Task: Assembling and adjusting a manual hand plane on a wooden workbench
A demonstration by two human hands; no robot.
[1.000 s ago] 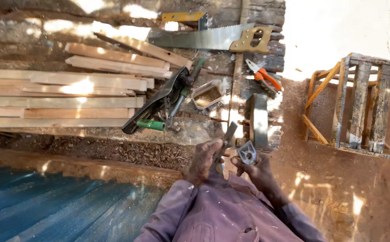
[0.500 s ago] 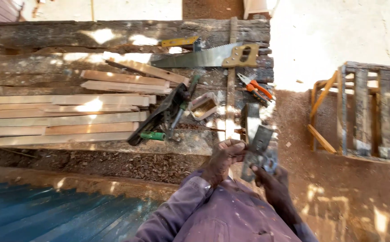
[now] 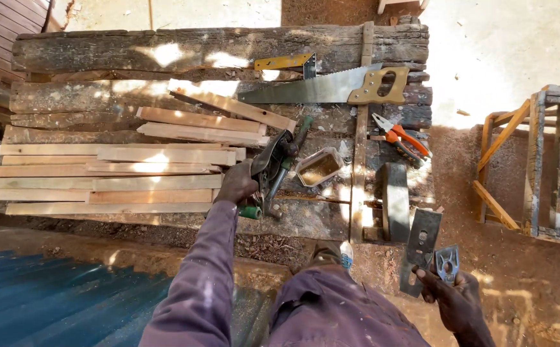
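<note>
While your left hand (image 3: 236, 183) closes around the dark handles of a pair of metal shears (image 3: 272, 168), the tool lies on the rough workbench (image 3: 164, 54), its blades pointing away from you toward the far edge. A green-handled tool (image 3: 252, 211) lies just beside your knuckles, touching or nearly touching the shears; which cannot be told. Your right hand (image 3: 455, 297) hangs off the near right corner of the bench, fingers gripped on a flat plane blade (image 3: 420, 249) and a smaller slotted metal plate (image 3: 447, 263), both held upright. Near the shears, to their right, sits a small rectangular tin (image 3: 319, 167). Beyond it a long wooden strip (image 3: 360, 141) runs from the far edge to the near edge, with a dark block (image 3: 394, 200) lying just beside it. Orange-handled pliers (image 3: 401, 138) rest near the right edge. A handsaw (image 3: 322, 88) lies across the far planks, and a yellow square (image 3: 286, 62) sits just behind its blade. Stacked wooden slats (image 3: 100, 173) fill the left half of the bench. On the ground to the right stands a wooden frame (image 3: 537, 160).
</note>
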